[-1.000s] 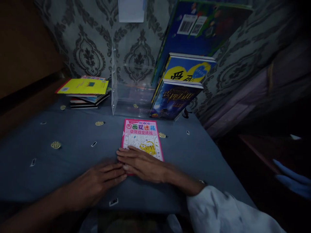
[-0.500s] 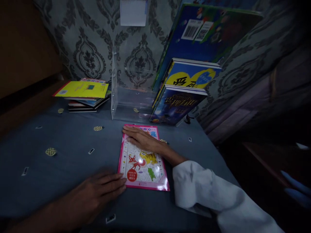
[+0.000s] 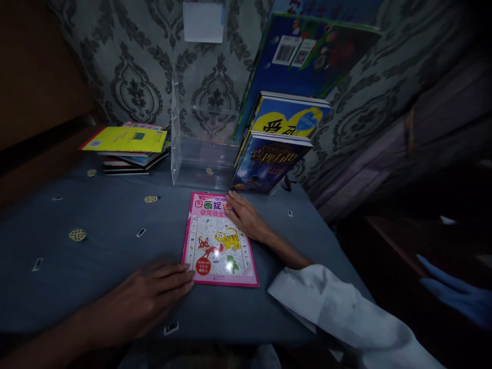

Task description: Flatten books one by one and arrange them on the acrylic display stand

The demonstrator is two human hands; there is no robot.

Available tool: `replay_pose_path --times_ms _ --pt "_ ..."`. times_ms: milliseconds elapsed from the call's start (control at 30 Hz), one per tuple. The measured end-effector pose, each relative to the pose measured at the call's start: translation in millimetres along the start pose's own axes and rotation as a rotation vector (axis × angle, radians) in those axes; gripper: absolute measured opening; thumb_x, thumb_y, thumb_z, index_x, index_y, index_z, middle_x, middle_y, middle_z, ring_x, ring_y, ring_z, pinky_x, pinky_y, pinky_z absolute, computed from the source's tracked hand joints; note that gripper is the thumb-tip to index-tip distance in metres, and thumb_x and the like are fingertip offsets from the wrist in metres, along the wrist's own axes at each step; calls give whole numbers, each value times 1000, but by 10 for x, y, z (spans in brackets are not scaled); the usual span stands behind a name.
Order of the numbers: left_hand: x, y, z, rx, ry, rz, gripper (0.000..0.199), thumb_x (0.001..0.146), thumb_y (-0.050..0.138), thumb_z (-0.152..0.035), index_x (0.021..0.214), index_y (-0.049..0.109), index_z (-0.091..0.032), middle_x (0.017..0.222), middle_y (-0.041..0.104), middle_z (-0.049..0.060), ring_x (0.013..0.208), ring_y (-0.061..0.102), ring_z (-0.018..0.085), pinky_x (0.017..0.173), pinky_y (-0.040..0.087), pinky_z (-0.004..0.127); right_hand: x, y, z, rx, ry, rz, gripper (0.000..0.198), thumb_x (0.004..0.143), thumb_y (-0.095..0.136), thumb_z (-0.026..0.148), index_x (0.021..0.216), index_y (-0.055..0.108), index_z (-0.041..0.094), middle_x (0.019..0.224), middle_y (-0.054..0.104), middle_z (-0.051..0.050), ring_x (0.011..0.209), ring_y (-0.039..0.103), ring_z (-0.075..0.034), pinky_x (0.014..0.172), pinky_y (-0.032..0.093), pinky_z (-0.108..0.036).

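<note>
A pink picture book with a fox and a striped tiger on its cover lies flat on the blue tablecloth, shut. My left hand rests at its lower left corner, fingers stretched out and the tips touching the cover's edge. My right hand lies flat over the upper right part of the cover, fingers extended, hiding the end of the title. Neither hand grips anything.
A clear acrylic rack stands behind the book, with several upright books at its right side. At the left back is a stack of books with a yellow one on top. Patterned wallpaper covers the wall.
My right hand has slid to the right across the cover, baring most of the title. My left hand stays at the lower left corner. The view has shifted slightly.
</note>
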State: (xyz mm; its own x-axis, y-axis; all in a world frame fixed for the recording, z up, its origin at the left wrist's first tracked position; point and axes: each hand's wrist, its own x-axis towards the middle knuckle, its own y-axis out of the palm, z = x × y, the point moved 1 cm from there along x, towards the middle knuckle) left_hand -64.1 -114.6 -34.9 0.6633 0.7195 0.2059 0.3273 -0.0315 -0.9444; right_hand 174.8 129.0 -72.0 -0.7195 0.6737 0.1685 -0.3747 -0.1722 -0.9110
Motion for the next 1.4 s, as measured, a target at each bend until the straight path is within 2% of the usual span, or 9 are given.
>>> replay_pose_path --times_ms 200,367,567,700,833,1000,1167,1400 --pt "43 -38 82 -147 -44 -17 47 101 50 -24 147 48 -32 142 60 3 128 59 19 112 45 37 -356 93 23 -9 64 -73 60 102 36 44 150 43 10 158 37 -18 150 31 -29 122 29 -52" --pt "160 6 249 -158 -99 49 49 104 45 -36 152 38 -34 151 51 4 139 49 20 119 32 43 -557 116 159 -36 103 -77 59 101 38 43 151 41 10 160 35 -18 149 32 -29 122 29 -52" --pt "557 52 740 -86 -233 117 57 105 29 -54 155 33 -29 161 33 4 151 28 22 124 17 48 -580 81 216 -33 103 -79 60 100 42 44 149 45 9 158 37 -20 148 33 -30 122 30 -51" --pt "907 66 1108 -19 -363 110 68 101 26 -61 157 30 -22 164 24 8 153 22 26 123 17 51 -580 61 225 -23 87 -99 58 100 44 43 148 46 10 158 38 -19 148 34 -29 122 30 -50" --pt "1129 129 1330 56 -453 86 72 100 22 -62 155 33 -17 163 27 12 153 20 28 121 20 51 -581 58 219 -17 81 -92 58 99 46 42 148 45 11 158 37 -19 148 34 -29 121 30 -51" --pt "1173 173 1353 123 -439 48 67 101 23 -56 153 37 -16 161 32 12 151 25 28 120 23 51 -568 50 228 -40 83 -90 58 99 45 41 147 47 8 157 38 -21 148 34 -30 121 31 -51" --pt "1191 128 1288 172 -399 19 61 101 29 -47 149 42 -11 156 41 15 146 36 28 119 27 47 -574 47 244 -62 70 -109 57 99 45 41 146 47 10 156 41 -20 147 37 -30 120 33 -49" --pt "1406 181 1152 187 -345 40 60 101 31 -46 149 41 -11 158 38 16 147 36 29 119 27 48 -580 12 299 -80 79 -89 56 100 44 39 145 47 6 156 40 -22 147 36 -30 121 32 -48"
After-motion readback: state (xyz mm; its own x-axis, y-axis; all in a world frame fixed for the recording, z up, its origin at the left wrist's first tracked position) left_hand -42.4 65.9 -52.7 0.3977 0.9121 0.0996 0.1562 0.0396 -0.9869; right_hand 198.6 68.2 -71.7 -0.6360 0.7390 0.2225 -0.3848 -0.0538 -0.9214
